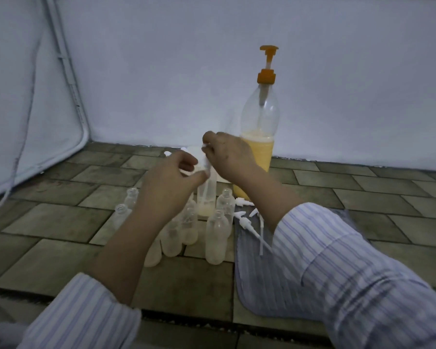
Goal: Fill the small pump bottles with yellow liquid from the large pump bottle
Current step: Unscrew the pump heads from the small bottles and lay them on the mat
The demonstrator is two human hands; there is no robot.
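Note:
A large clear pump bottle (259,117) with an orange pump stands at the back, roughly a third full of yellow liquid. In front of it I hold up a small clear bottle (207,197) with a little yellow liquid at its bottom. My left hand (171,177) grips this bottle near its top. My right hand (227,152) pinches its white pump cap (203,157), whose dip tube reaches down inside. Several empty small bottles (217,235) stand open on the tiled surface below my hands.
Loose white pump heads (247,217) lie on a striped grey cloth (262,273) to the right of the bottles. A white wall runs behind, and a white fabric panel with a cord (23,137) closes the left side. The surface is brown tile.

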